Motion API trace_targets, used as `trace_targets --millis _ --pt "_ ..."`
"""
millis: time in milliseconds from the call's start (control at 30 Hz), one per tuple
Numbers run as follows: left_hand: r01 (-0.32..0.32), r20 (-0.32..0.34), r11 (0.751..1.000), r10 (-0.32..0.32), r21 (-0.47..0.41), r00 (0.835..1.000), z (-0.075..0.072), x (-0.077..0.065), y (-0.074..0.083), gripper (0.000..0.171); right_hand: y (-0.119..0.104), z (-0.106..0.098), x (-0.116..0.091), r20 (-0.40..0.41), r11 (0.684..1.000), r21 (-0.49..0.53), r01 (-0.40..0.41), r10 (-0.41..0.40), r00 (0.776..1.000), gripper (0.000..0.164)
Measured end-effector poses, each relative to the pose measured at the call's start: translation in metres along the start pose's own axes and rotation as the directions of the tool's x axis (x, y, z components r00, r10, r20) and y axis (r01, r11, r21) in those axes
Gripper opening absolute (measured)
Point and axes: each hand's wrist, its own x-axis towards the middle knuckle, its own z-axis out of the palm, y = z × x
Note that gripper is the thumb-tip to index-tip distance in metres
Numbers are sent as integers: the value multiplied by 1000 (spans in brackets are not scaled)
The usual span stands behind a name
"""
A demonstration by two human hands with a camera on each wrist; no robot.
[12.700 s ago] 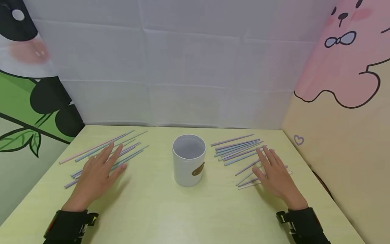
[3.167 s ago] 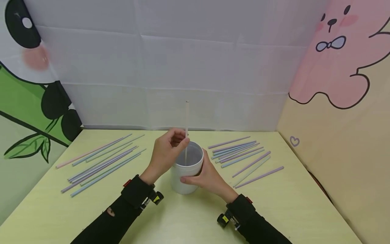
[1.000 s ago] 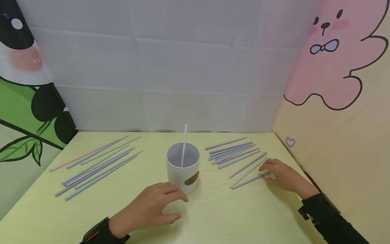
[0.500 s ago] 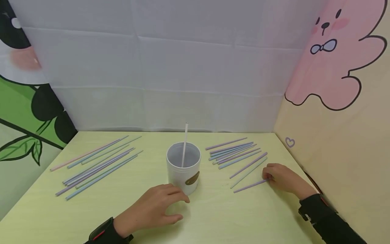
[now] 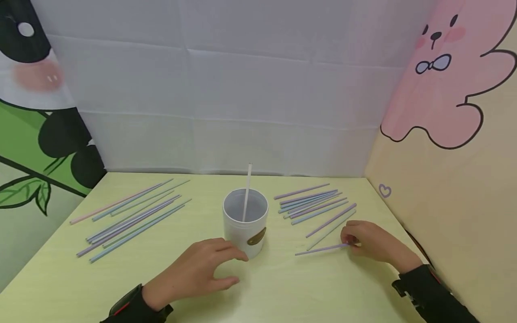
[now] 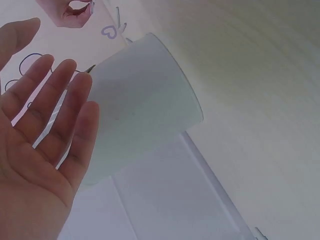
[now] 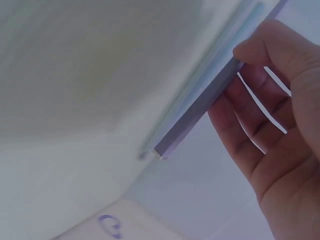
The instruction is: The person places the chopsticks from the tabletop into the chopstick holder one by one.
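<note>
My right hand (image 5: 371,242) pinches a thin purple straw-like stick (image 5: 323,249) near its right end. In the right wrist view, thumb and fingers close on the stick (image 7: 192,117), which shows flat sides. A white cup (image 5: 237,233) with a brown leaf-shaped mark stands upright mid-table. One white stick (image 5: 247,188) leans in it, its top above the rim. Just in front of the cup is my left hand (image 5: 202,269), fingers spread and holding nothing. The left wrist view shows its palm beside the cup (image 6: 140,110).
Several pastel sticks lie to the cup's right, among them a pale green stick (image 5: 333,229) near my right hand. More sticks, such as a pink stick (image 5: 105,206), lie at the left. A white sheet (image 5: 242,89) hangs behind the table (image 5: 282,291).
The white stick, earlier in my left hand, now stands in the cup. My right hand has left the cup, taken the purple stick and drawn it forward and left. The left hand barely moves lately.
</note>
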Motion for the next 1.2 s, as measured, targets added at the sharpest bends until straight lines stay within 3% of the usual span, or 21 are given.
trace_targets --millis 233,467,667,867,1200 --pt "15 -51 1000 -14 7 999 -13 8 4 41 -54 -23 31 -43 998 -6 70 -70 997 30" --pt "55 -170 998 -48 36 984 -25 28 24 43 -103 -37 65 -146 972 -61 227 -234 961 29" --pt "102 -186 992 -86 78 979 -31 47 38 38 -142 -41 92 -148 968 -70 243 -251 957 26" --pt "90 -194 987 -63 131 979 -26 59 44 28 -168 -42 110 -162 969 -49 240 -245 956 25" --pt "121 -189 976 -87 178 978 -19 67 44 23 -181 -41 119 -200 978 -54 202 -209 957 25"
